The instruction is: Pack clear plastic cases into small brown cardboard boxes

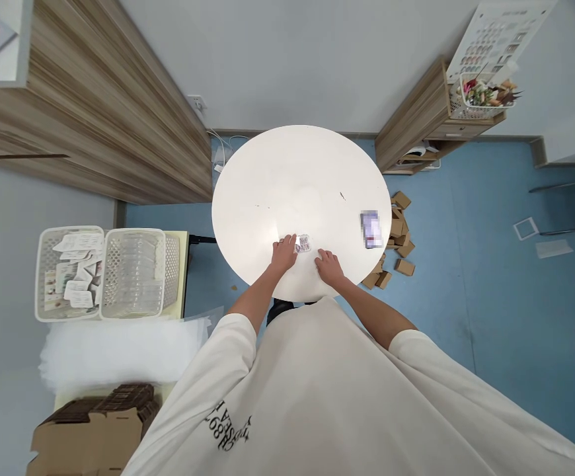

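A small clear plastic case (303, 243) with several dark pinkish pieces in it lies on the white round table (300, 172), near its front edge. My left hand (284, 254) grips the case by its left side, fingertips and thumb at the edge. What the pieces are is too small to tell. To the right of the case, apart from it, my right hand (329, 266) rests on the tabletop, fingers loosely bent and apart, holding nothing.
A blurred-out phone-like object (371, 229) lies at the table's right. Small brown boxes (399, 228) are heaped on the floor beside it. At left stand white baskets (133, 274) with clear packs and cards. Flattened cardboard (94, 436) is stacked at lower left.
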`<state>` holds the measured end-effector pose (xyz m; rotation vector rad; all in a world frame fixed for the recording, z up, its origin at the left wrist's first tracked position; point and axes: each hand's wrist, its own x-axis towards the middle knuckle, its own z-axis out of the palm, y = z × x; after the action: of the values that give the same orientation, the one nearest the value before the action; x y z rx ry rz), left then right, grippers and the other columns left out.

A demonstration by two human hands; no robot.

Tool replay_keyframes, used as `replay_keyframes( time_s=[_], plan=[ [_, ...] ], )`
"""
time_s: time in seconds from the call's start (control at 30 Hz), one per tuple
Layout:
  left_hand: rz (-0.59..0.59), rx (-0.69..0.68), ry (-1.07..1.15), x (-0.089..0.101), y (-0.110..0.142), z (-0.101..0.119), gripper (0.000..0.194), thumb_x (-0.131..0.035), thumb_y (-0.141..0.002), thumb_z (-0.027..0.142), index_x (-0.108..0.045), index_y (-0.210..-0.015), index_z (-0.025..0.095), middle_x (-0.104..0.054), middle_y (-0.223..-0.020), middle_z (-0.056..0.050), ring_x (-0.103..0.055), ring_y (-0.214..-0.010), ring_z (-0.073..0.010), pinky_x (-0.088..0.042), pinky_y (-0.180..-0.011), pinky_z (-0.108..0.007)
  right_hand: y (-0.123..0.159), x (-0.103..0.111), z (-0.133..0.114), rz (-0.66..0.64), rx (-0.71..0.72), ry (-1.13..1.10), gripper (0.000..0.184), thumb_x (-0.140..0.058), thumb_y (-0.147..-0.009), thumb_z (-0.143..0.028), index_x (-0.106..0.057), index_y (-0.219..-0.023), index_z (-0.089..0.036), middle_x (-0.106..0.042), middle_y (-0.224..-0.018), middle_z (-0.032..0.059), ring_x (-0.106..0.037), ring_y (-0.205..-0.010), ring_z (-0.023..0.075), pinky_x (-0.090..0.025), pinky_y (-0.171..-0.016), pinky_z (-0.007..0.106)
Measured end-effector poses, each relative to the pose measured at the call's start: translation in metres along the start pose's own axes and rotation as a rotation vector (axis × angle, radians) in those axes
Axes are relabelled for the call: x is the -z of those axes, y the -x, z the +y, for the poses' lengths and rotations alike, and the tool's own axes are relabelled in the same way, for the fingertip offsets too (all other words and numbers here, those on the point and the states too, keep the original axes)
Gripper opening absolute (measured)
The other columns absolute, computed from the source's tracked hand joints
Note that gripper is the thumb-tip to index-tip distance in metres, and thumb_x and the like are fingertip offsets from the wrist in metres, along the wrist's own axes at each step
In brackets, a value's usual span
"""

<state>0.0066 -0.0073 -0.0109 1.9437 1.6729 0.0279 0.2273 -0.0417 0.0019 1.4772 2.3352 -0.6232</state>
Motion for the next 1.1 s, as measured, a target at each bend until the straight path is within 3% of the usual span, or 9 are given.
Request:
replay_keyframes(
  time_s=[0.23, 0.4, 0.53, 0.7, 0.77, 0.93, 1.1],
  plan=[
    [-0.062, 0.032, 0.157, 0.012, 0.000, -0.016, 0.050, -0.038, -0.097, 0.016, -0.043, -0.147, 0.021, -0.061, -0.136, -0.014, -0.059, -0.122, -0.0287, -0.037, -0.106, -0.047, -0.028, 0.032, 0.018, -0.026, 0.026, -0.195, 0.019, -0.051, -0.095, -0.024, -0.068, -0.104, -0.021, -0.061, -0.129, 0.0117, -0.055, -0.114, 0.0274, -0.042, -0.099, 0.040],
    [-0.059, 0.178, 0.287, 0.023, 0.004, -0.023, 0.044, -0.031, -0.104, 0.028, -0.049, -0.143, 0.021, -0.062, -0.138, -0.012, -0.060, -0.123, -0.0264, -0.044, -0.103, -0.042, -0.059, 0.059, 0.029, -0.063, -0.027, -0.319, 0.015, -0.053, -0.095, -0.028, -0.065, -0.101, -0.022, -0.066, -0.117, 0.0078, -0.060, -0.101, 0.0227, -0.046, -0.083, 0.032],
    [0.002, 0.235, 0.332, 0.033, 0.010, -0.024, 0.043, -0.030, -0.106, 0.034, -0.050, -0.142, 0.021, -0.061, -0.140, -0.011, -0.058, -0.126, -0.0256, -0.043, -0.105, -0.041, -0.077, 0.068, 0.027, -0.062, -0.077, -0.362, 0.015, -0.050, -0.095, -0.027, -0.064, -0.098, -0.021, -0.068, -0.113, 0.0069, -0.062, -0.094, 0.0206, -0.045, -0.077, 0.030],
    [0.216, 0.136, 0.184, 0.048, 0.017, -0.008, 0.040, -0.034, -0.104, 0.025, -0.050, -0.140, 0.019, -0.055, -0.142, -0.014, -0.050, -0.132, -0.0289, -0.036, -0.111, -0.047, -0.093, 0.063, 0.023, -0.045, -0.126, -0.302, 0.015, -0.049, -0.095, -0.026, -0.063, -0.094, -0.022, -0.070, -0.102, 0.0072, -0.062, -0.088, 0.0217, -0.043, -0.076, 0.032],
    [0.223, 0.028, 0.107, 0.051, 0.019, 0.004, 0.041, -0.040, -0.099, 0.017, -0.052, -0.138, 0.020, -0.053, -0.142, -0.015, -0.047, -0.135, -0.0309, -0.031, -0.115, -0.051, -0.097, 0.060, 0.024, -0.033, -0.137, -0.277, 0.015, -0.048, -0.096, -0.027, -0.063, -0.095, -0.022, -0.070, -0.100, 0.0077, -0.062, -0.088, 0.0225, -0.043, -0.076, 0.033],
    [-0.047, -0.214, 0.016, 0.032, 0.024, 0.031, 0.041, -0.043, -0.092, 0.010, -0.061, -0.127, 0.022, -0.060, -0.129, -0.016, -0.051, -0.131, -0.0328, -0.032, -0.113, -0.053, -0.106, 0.055, 0.024, -0.028, -0.162, -0.246, 0.015, -0.046, -0.098, -0.030, -0.059, -0.095, -0.022, -0.070, -0.097, 0.0076, -0.063, -0.088, 0.0229, -0.041, -0.078, 0.034],
    [-0.008, -0.211, 0.019, 0.004, 0.014, 0.028, 0.050, -0.045, -0.089, 0.007, -0.053, -0.135, 0.022, -0.050, -0.146, -0.015, -0.040, -0.143, -0.0309, -0.031, -0.115, -0.053, -0.109, 0.055, 0.022, -0.003, -0.163, -0.247, 0.015, -0.044, -0.099, -0.029, -0.056, -0.097, -0.022, -0.072, -0.093, 0.0059, -0.064, -0.086, 0.0226, -0.039, -0.087, 0.037]
  ],
)
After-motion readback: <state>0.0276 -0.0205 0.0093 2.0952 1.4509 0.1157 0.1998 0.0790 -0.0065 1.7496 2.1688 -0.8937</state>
